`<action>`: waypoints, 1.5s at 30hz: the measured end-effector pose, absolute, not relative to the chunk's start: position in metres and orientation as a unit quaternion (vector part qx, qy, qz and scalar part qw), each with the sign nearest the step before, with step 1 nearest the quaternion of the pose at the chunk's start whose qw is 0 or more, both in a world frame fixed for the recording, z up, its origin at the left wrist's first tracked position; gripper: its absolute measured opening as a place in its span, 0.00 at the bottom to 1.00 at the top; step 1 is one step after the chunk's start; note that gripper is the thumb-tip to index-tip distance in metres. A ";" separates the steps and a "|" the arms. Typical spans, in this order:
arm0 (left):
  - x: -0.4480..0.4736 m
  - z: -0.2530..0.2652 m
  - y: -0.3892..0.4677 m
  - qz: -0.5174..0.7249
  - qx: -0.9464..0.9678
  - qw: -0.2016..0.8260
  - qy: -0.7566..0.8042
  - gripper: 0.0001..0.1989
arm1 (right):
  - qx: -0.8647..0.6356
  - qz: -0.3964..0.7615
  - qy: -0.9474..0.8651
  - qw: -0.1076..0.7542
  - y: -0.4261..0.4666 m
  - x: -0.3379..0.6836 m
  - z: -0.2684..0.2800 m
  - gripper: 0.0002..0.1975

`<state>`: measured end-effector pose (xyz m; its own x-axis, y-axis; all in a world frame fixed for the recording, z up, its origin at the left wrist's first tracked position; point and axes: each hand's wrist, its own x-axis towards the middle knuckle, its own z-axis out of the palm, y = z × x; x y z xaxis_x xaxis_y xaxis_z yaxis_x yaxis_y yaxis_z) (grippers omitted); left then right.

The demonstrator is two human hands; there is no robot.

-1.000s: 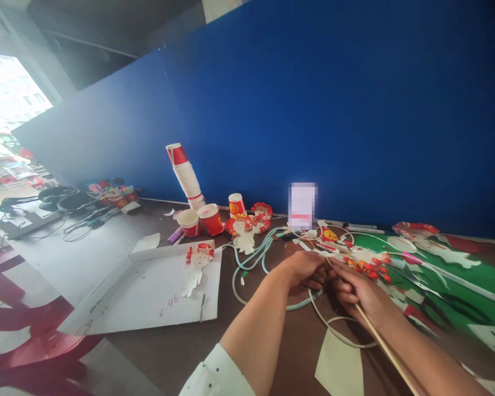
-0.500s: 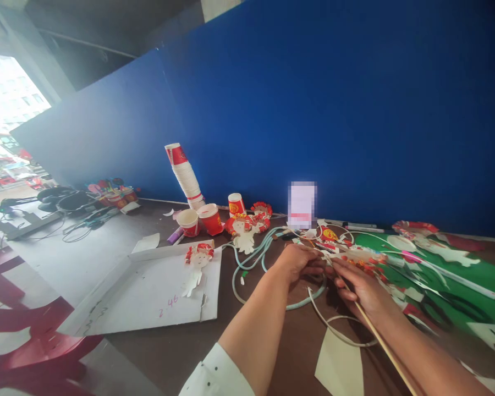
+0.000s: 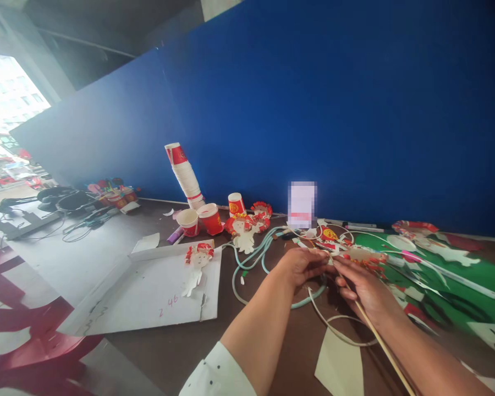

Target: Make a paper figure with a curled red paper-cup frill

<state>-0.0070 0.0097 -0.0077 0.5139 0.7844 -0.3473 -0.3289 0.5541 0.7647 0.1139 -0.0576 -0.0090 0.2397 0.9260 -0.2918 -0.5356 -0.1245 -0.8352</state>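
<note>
Right hand (image 3: 365, 291): grip closed around a thin, pale, wooden-looking stick (image 3: 374, 331)
Left hand (image 3: 305, 267): fingers bunched beside the stick's far tip; hold cannot be told
Stick: slanting above the dark brown bench (image 3: 297, 352)

Cannot make out the far tip of the thin stick (image 3: 384, 347) between left grip (image 3: 311, 265) and right grip (image 3: 361, 281), follow near end past bottom edge, or read the pixelated white panel (image 3: 302, 202).
</note>
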 end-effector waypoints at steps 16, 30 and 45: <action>-0.004 -0.006 0.009 0.323 0.323 0.802 0.385 0.02 | -0.617 0.456 -0.342 0.543 -0.063 0.115 -0.009 0.21; -0.001 0.001 0.004 0.319 0.339 0.778 0.422 0.03 | -0.639 0.405 -0.414 0.506 -0.066 0.115 -0.006 0.18; -0.005 -0.007 0.009 0.320 0.355 0.790 0.384 0.06 | -0.588 0.463 -0.387 0.539 -0.060 0.121 -0.017 0.19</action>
<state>-0.0048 0.0091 -0.0072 0.4999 0.7786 -0.3792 -0.2336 0.5428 0.8067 0.1206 -0.0600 -0.0169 0.2717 0.9539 -0.1274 -0.0444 -0.1198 -0.9918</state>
